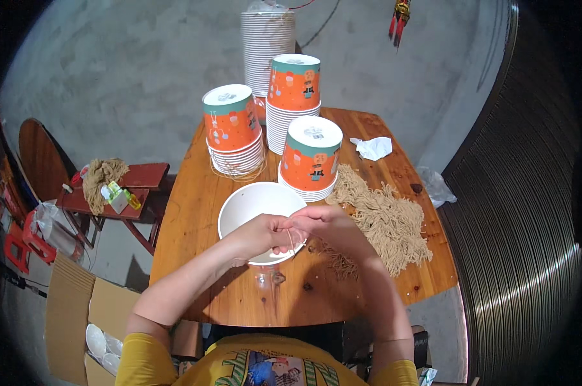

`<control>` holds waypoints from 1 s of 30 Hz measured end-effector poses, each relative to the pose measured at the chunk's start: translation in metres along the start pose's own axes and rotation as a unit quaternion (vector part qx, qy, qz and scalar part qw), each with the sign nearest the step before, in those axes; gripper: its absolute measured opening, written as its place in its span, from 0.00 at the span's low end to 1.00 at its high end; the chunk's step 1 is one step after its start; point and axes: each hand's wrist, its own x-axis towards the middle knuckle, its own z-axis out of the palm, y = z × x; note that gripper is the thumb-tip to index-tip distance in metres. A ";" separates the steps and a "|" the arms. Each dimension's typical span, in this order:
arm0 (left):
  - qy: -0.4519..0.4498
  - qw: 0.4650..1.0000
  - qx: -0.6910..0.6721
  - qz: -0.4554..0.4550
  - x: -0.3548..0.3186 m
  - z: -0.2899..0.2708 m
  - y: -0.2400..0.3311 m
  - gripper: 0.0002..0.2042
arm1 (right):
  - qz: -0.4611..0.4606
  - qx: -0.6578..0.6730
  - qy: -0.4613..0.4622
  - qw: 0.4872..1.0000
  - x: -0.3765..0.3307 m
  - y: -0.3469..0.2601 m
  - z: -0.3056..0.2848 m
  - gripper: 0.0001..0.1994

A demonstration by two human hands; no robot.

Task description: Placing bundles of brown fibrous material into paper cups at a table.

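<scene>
My left hand and my right hand meet above the near right rim of a white bowl. Both are closed, fingertips close together around a thin tan cord, of which a short piece shows hanging below the fingers. The rest of it is hidden by my hands. Beside my right hand lies a heap of similar tan cords, loosely bundled. A small clear container stands just in front of the bowl.
Upside-down orange and green paper buckets stand stacked on the wooden table: one stack at left, one at the middle, one behind. A taller white stack rises at the back. Crumpled tissue lies right. An open cardboard box sits lower left.
</scene>
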 end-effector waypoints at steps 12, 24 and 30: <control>-0.061 0.987 -0.144 -0.031 0.004 -0.010 -0.006 0.07 | -0.115 -0.054 0.167 0.978 -0.011 0.036 0.013 0.09; 0.002 0.996 -0.068 0.052 0.006 -0.004 -0.003 0.05 | -0.119 -0.089 0.205 0.967 -0.028 0.041 0.024 0.07; -0.039 0.996 -0.079 -0.020 0.010 -0.011 0.000 0.06 | -0.064 -0.023 0.241 0.968 -0.029 0.045 0.031 0.08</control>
